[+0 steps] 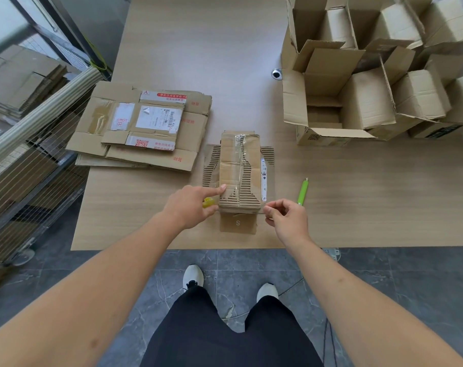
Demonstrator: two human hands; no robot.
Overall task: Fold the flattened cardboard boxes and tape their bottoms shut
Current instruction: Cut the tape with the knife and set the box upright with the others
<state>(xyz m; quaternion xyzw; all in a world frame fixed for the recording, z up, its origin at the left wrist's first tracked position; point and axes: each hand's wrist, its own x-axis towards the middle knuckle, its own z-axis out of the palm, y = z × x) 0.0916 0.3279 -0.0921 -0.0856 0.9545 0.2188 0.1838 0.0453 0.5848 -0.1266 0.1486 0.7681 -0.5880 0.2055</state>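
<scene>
On table, the box, long axis running away, is pressed by left hand's straight forefinger while tape is pinched by right hand.

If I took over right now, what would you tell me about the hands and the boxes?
Left hand: forefinger straight, pressing clear tape onto the small box; a yellow tape roll peeks out beside it.
Right hand: pinches the other end of the clear tape at the box's near right corner.
The small box sits upside down on the table, bottom flaps shut and taped lengthwise.
Done: folded boxes at far right.
Left: this cross strip, then the flat stack. Green cutter lies right of the box.
</scene>
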